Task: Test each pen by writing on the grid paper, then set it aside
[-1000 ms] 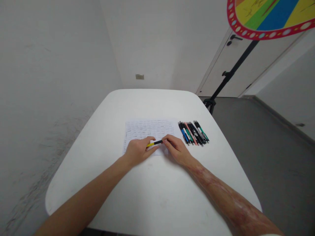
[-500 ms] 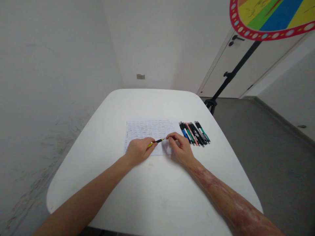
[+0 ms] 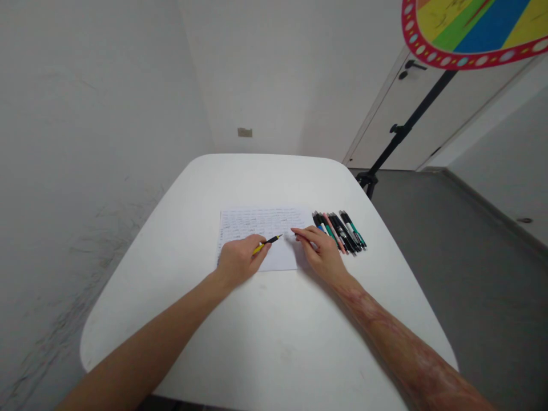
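Observation:
My left hand (image 3: 240,261) is closed around a yellow and black pen (image 3: 269,242), its tip pointing right over a white sheet of paper (image 3: 261,228) filled with handwriting. My right hand (image 3: 319,251) lies at the sheet's right edge with fingers stretched out and apart, holding nothing. It sits just left of a row of several pens (image 3: 340,231) laid side by side on the white table (image 3: 265,337).
A colourful prize wheel (image 3: 475,28) on a black tripod stand (image 3: 387,148) rises past the table's far right corner. White walls close in on the left and behind. A door (image 3: 423,114) and grey floor lie to the right.
My right hand has let go of the pen's end and slid right toward the row of pens. My left hand keeps the pen and has tilted it upward.

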Tool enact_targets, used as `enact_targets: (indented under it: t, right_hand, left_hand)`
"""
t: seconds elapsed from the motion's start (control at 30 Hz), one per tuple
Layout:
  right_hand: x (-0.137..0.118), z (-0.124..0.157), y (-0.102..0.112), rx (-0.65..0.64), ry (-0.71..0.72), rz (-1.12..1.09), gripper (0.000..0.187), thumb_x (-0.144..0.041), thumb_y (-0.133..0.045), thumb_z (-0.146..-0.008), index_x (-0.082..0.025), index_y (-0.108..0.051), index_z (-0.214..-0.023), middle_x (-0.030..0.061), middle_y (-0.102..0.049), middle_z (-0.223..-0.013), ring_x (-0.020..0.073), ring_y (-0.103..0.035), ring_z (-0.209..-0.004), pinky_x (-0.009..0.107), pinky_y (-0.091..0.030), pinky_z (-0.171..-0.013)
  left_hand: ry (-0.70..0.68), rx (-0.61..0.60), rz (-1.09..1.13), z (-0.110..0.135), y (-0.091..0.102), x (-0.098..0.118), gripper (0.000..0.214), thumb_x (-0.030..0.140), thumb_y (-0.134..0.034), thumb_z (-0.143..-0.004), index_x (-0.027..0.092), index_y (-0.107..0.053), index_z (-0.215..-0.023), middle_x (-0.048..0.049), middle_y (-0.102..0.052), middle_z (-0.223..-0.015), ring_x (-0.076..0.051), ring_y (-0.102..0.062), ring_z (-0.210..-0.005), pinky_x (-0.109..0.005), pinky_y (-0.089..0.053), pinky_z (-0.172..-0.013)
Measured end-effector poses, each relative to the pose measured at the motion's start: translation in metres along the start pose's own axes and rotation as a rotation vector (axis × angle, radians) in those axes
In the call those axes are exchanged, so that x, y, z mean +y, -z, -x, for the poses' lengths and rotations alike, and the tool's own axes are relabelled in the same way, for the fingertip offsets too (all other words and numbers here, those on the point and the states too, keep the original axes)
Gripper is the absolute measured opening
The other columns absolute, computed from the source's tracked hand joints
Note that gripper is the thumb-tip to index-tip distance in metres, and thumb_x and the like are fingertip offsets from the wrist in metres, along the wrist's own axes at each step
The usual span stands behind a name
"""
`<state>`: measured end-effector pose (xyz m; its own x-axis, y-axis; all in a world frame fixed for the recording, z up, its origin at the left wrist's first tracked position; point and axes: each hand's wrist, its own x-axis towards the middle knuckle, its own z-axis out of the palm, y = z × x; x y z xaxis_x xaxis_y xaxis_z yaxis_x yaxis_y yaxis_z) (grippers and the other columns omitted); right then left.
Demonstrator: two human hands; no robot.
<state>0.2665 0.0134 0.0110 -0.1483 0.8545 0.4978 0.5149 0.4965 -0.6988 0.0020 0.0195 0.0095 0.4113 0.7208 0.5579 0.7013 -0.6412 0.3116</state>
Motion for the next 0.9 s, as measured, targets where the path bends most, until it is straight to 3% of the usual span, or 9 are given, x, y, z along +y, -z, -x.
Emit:
enact_targets:
  t: [0.23,0.4,0.5,0.63,0.73,0.9]
  right_hand:
    - [-0.007,-0.001,0.003,-0.196,0.072,0.135,0.017,-0.012,-0.067,-0.098,-0.023,-0.079,-0.101,0.0077,-0.077,-0.095,0.0252,-0.07,-0.091,0.042,-0.057,-0.084]
    - [-0.009,-0.001,-0.001,-0.263,0.049,0.137,0.016,-0.012,-0.066,-0.097,-0.022,-0.076,-0.103,0.007,-0.072,-0.094,0.0243,-0.066,-0.091,0.041,-0.055,-0.083]
    - [-0.009,0.0,0.0,-0.25,0.06,0.136,0.02,-0.015,-0.068,-0.097,-0.023,-0.075,-0.115,0.0063,-0.071,-0.095,0.0248,-0.066,-0.09,0.042,-0.055,-0.083]
    - [-0.011,0.001,0.002,-0.114,0.093,0.078,0.021,-0.021,-0.068,-0.101,-0.025,-0.071,-0.122,0.0069,-0.072,-0.1,0.0255,-0.067,-0.092,0.043,-0.054,-0.083]
    - [-0.013,0.002,0.001,-0.06,0.083,-0.011,0.013,-0.024,-0.064,-0.106,-0.026,-0.071,-0.117,0.0065,-0.073,-0.1,0.0237,-0.066,-0.088,0.041,-0.054,-0.081]
    - [-0.013,0.003,-0.003,-0.106,0.08,-0.102,0.009,-0.026,-0.064,-0.108,-0.026,-0.072,-0.106,0.0047,-0.073,-0.095,0.0223,-0.066,-0.086,0.041,-0.054,-0.081]
  left_hand:
    - [-0.01,0.027,0.0,0.0,0.0,0.001,0.029,0.04,-0.056,-0.114,0.019,-0.075,-0.11,-0.0036,-0.083,-0.093,-0.016,-0.077,-0.074,-0.027,-0.052,-0.066]
    - [-0.019,0.025,0.008,-0.001,0.001,0.002,0.028,0.04,-0.056,-0.115,0.019,-0.074,-0.109,-0.0035,-0.082,-0.09,-0.016,-0.076,-0.074,-0.026,-0.051,-0.066]
    - [-0.025,0.02,0.006,-0.001,0.002,0.002,0.028,0.04,-0.056,-0.115,0.019,-0.074,-0.109,-0.0035,-0.082,-0.09,-0.016,-0.076,-0.074,-0.026,-0.051,-0.066]
    - [-0.061,-0.015,0.011,-0.001,0.003,0.002,0.03,0.042,-0.055,-0.115,0.02,-0.074,-0.109,-0.0039,-0.082,-0.09,-0.016,-0.076,-0.073,-0.027,-0.051,-0.065]
    - [-0.118,-0.039,0.026,-0.001,0.004,0.003,0.031,0.042,-0.055,-0.115,0.02,-0.074,-0.106,-0.0028,-0.08,-0.087,-0.016,-0.074,-0.069,-0.028,-0.049,-0.063]
    - [-0.159,-0.024,0.025,-0.002,0.006,0.005,0.031,0.041,-0.054,-0.116,0.019,-0.072,-0.104,-0.0019,-0.079,-0.084,-0.016,-0.072,-0.066,-0.029,-0.047,-0.061]
